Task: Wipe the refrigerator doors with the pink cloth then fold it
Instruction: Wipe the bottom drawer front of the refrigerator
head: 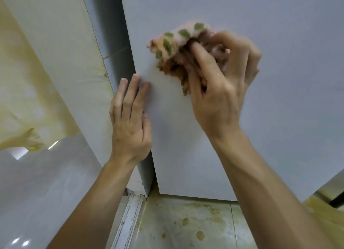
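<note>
Right hand (221, 84) clutches bunched pink cloth (178, 49) against refrigerator door (279, 118); left hand (130, 118), fingers straight, braces the edge beside it. Loose bunching, apparently motion-blurred, risks missed streaks.

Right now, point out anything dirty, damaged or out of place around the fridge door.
Yellow-brown stains spot the floor tiles below the refrigerator door. The door looks unmarked around the pink cloth in the right hand.
</note>
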Available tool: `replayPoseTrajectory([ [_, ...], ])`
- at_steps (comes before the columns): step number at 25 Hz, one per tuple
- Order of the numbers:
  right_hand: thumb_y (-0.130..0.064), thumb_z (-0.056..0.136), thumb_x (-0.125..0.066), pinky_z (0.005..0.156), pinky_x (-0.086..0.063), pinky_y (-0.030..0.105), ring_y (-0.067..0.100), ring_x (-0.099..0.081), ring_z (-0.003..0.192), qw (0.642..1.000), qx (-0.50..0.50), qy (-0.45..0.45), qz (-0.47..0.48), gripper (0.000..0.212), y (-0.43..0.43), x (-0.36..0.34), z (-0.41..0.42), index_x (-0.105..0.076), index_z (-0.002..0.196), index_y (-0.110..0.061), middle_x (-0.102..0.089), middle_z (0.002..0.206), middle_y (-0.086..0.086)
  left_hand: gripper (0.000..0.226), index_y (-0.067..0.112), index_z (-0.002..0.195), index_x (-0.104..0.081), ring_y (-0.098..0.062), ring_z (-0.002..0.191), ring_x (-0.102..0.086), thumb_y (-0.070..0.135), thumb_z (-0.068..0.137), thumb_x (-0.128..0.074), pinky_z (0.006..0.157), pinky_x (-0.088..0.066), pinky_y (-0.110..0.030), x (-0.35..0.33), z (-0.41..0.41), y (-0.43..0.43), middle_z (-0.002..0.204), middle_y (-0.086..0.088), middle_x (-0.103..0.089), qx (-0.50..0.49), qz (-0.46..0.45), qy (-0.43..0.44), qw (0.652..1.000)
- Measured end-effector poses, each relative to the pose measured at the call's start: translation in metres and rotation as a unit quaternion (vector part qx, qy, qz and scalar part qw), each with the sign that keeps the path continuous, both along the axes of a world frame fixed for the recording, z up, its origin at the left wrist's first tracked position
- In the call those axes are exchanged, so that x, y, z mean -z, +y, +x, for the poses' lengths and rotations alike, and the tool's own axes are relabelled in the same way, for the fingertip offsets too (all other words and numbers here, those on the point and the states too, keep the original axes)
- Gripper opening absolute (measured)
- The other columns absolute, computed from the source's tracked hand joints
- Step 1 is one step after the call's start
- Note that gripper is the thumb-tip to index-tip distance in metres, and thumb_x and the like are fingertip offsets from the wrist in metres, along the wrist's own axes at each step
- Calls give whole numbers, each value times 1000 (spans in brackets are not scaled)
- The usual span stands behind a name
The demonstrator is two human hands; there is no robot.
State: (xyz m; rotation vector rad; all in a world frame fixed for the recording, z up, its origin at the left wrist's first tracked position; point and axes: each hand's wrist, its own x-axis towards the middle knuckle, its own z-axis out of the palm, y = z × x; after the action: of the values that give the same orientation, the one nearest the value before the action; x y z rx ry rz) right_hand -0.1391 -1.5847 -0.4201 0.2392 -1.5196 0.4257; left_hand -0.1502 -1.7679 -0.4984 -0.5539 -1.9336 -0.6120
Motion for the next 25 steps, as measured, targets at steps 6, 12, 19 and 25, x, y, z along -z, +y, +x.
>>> replayPoseTrajectory([
  [6, -4, 94, -74, 85, -49, 44, 31, -59, 100, 995, -21, -42, 84, 24, -17, 87, -8, -80, 115, -14, -60, 116, 6, 59, 1, 158, -35, -37, 159, -17, 4, 99, -43, 127, -19, -60, -4, -13, -20, 169, -21, -26, -67, 25, 13, 997],
  [12, -2, 100, -50, 90, -43, 35, 23, -54, 104, 936, -90, -196, 277, 31, 4, 205, 16, -79, 104, -13, -57, 113, 2, 65, 1, 161, -27, -42, 160, -8, 3, 99, -46, 131, -11, -56, 5, -16, -20, 170, -26, -14, -66, 19, -21, 997],
  [19, -2, 94, -73, 79, -53, 48, 33, -59, 96, 997, -61, -27, 40, 20, -41, 7, -7, -81, 110, -11, -69, 109, 13, 58, -3, 161, -22, -35, 163, -5, 7, 106, -38, 131, -14, -55, -1, -11, -20, 172, -22, -3, 40, 103, -46, 993],
  [25, 0, 96, -67, 79, -47, 45, 32, -54, 93, 997, -30, -36, 56, 24, -59, 42, -15, -79, 115, -10, -67, 95, 15, 59, -6, 159, -28, -38, 161, -12, 16, 104, -31, 130, -13, -57, -12, -18, -31, 170, -21, -18, 18, 105, -15, 994],
])
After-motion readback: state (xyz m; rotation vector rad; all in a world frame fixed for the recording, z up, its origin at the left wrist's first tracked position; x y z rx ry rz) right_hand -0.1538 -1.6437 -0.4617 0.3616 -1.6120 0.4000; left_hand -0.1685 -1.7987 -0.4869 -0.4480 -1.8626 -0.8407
